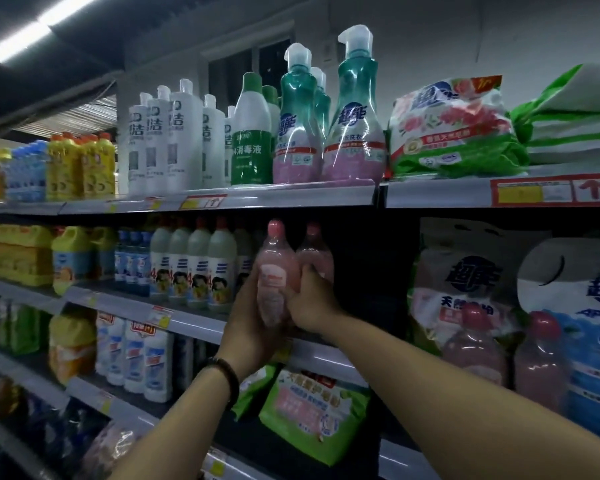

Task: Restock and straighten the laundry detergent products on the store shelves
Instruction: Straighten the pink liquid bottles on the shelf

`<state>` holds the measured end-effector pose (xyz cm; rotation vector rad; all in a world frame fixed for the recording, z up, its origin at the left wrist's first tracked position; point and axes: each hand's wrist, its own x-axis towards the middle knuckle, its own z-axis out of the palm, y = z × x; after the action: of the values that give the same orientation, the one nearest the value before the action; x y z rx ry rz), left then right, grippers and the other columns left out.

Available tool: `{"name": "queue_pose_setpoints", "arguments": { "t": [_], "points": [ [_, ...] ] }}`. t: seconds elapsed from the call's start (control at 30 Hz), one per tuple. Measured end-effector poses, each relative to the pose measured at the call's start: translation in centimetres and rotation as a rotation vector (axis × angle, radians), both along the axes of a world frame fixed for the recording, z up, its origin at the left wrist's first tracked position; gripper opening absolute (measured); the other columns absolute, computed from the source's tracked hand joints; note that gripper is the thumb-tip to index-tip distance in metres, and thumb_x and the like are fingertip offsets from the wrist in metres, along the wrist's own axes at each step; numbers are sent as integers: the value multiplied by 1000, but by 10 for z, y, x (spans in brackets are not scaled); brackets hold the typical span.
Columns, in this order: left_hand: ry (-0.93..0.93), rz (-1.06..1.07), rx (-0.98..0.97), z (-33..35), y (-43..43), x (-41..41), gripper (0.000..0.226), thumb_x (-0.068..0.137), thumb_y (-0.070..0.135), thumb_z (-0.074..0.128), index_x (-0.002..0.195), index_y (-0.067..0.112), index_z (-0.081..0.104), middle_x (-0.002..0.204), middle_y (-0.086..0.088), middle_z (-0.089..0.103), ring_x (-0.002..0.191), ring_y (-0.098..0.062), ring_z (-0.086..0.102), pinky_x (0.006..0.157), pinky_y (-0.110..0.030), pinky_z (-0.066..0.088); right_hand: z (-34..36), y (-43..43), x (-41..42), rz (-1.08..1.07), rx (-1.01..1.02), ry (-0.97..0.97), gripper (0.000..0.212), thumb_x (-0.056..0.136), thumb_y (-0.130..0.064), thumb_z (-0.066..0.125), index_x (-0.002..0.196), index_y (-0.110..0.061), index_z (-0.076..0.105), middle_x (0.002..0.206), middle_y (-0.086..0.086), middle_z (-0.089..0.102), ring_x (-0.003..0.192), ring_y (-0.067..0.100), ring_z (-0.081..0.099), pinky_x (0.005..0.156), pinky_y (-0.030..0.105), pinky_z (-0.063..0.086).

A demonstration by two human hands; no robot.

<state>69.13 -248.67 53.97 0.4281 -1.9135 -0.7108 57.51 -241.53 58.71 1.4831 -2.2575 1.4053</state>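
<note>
Pink bottle [274, 289] gripped, seemingly above dim aisle's middle shelf [191, 322].

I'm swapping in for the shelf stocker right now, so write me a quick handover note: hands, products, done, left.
Left hand: gripping the front pink bottle from its left side.
Right hand: gripping the same bottle's right side, beside a second pink bottle behind it.
Both bottles stand at the middle shelf gap.
Done: two more pink bottles already stand to the right.
Left: release, align the row.
</note>
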Motion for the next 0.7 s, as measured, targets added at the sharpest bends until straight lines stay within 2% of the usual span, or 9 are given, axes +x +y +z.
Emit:
{"name": "queue_pose_setpoints", "arguments": {
  "t": [0.07, 0.13, 0.23, 0.37, 0.43, 0.5, 0.6, 0.67, 0.7],
  "points": [
    [-30, -1, -18, 2, -17, -10, 78, 77, 23, 86, 143, 41, 48, 137, 11, 63, 124, -6, 64, 100, -37, 59, -2, -12, -1, -7, 23, -6, 50, 104, -30, 64, 145, -11, 45, 133, 16, 66, 122, 34, 64, 101, 37, 52],
    [-50, 58, 12, -4, -46, -22, 92, 69, 41, 88, 149, 40, 43, 136, 8, 61, 123, -14, 65, 94, -43, 62, -3, -20, -3, 4, 19, -18, 46, 104, -30, 63, 143, -13, 47, 133, 14, 66, 122, 32, 64, 102, 37, 51],
    [-43, 95, -10, -17, -71, -33, 100, 70, 44, 82, 156, 32, 34, 147, 3, 53, 135, -18, 57, 102, -46, 57, -3, -28, -3, 17, 1, -18, 43, 103, -34, 65, 140, -16, 50, 134, 10, 66, 122, 30, 63, 97, 33, 49],
    [-27, 88, 34, -16, -34, -18, 110, 79, 36, 74, 167, 23, 8, 172, -1, 21, 159, -22, 22, 126, -48, 31, -2, -38, -1, 34, 7, -62, 44, 101, -34, 67, 139, -17, 52, 135, 9, 66, 122, 28, 63, 101, 37, 52],
    [-40, 66, 77, -16, -27, -15, 114, 85, 27, 78, 168, 21, 1, 175, -1, 7, 162, -19, 7, 130, -42, 18, 2, -35, 0, 64, 9, -88, 42, 100, -35, 67, 137, -19, 54, 132, 7, 67, 119, 26, 64, 101, 40, 55],
    [-81, 46, 90, -13, -22, -12, 113, 89, 21, 79, 168, 20, -2, 176, -2, -2, 163, -19, -1, 129, -34, 13, 3, -26, 3, 121, 21, -113, 39, 100, -37, 66, 135, -22, 56, 128, 4, 70, 114, 23, 66, 100, 42, 58],
    [-21, 87, 44, -10, -11, -7, 100, 92, 21, 75, 168, 21, 9, 176, -2, -1, 162, -20, 4, 130, -42, 19, 4, 0, 7, 168, 42, -29, 36, 95, -40, 68, 125, -23, 60, 118, -1, 72, 108, 19, 68, 98, 41, 58],
    [75, 184, -32, -13, 5, -5, 84, 91, 16, 74, 163, 19, 31, 171, -7, 20, 158, -26, 22, 127, -47, 29, 5, 27, 6, 167, 51, 47, 30, 93, -31, 70, 121, -25, 61, 114, -4, 71, 108, 19, 69, 99, 40, 57],
    [121, 227, -84, -14, 16, -5, 75, 87, 10, 75, 155, 18, 44, 162, -9, 36, 150, -30, 36, 122, -47, 37, 7, 43, 4, 155, 48, 91, 31, 93, -26, 71, 122, -23, 62, 114, -4, 70, 107, 19, 69, 98, 37, 56]
  ]
}}
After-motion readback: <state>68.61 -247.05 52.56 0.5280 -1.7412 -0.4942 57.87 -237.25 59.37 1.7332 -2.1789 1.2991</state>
